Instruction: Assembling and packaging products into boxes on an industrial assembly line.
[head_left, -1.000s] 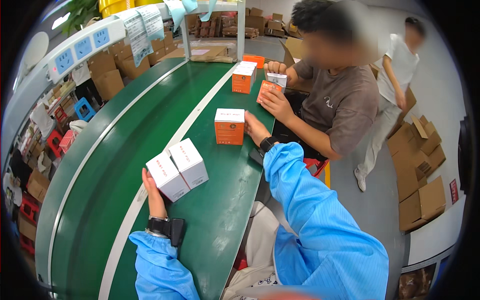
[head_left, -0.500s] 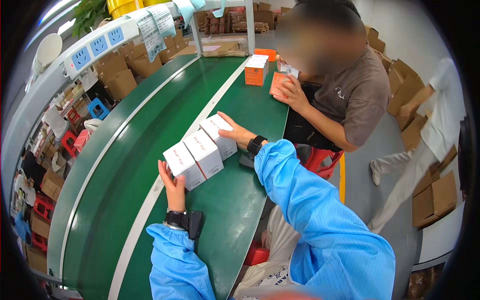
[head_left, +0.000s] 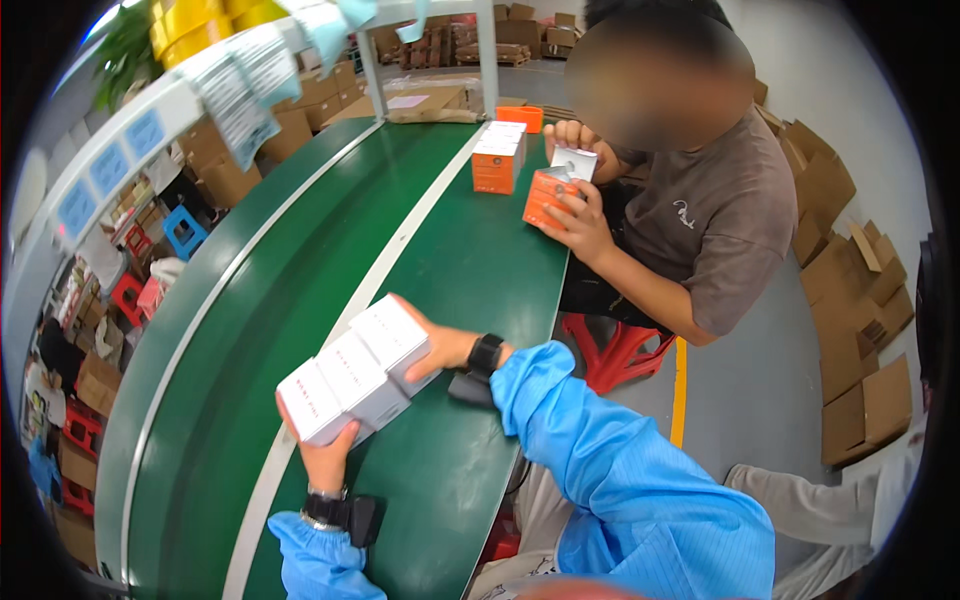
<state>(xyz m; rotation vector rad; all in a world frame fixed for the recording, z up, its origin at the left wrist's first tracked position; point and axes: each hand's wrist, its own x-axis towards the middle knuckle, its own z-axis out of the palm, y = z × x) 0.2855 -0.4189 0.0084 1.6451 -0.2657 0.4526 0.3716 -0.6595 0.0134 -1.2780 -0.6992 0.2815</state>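
A row of white boxes is squeezed end to end between my two hands above the green work surface. My left hand wraps round the nearest box, thumb on its side. At the far end, my right hand grips the farthest box, thumb against its near side. Pressed between these is the middle box. The row looks slightly uneven and tilted; whether its underside touches the surface cannot be seen.
Across the right edge, a co-worker's hands hold an orange box with its white flap raised. Orange-and-white boxes stand at the far end. A red stool and cardboard cartons are to the right; a socket rail arches at upper left.
Both hands have closed on the row of white boxes and brought it nearer and leftward, tilting it. The co-worker's orange box now shows its flap raised; a passer-by has moved nearer at the right.
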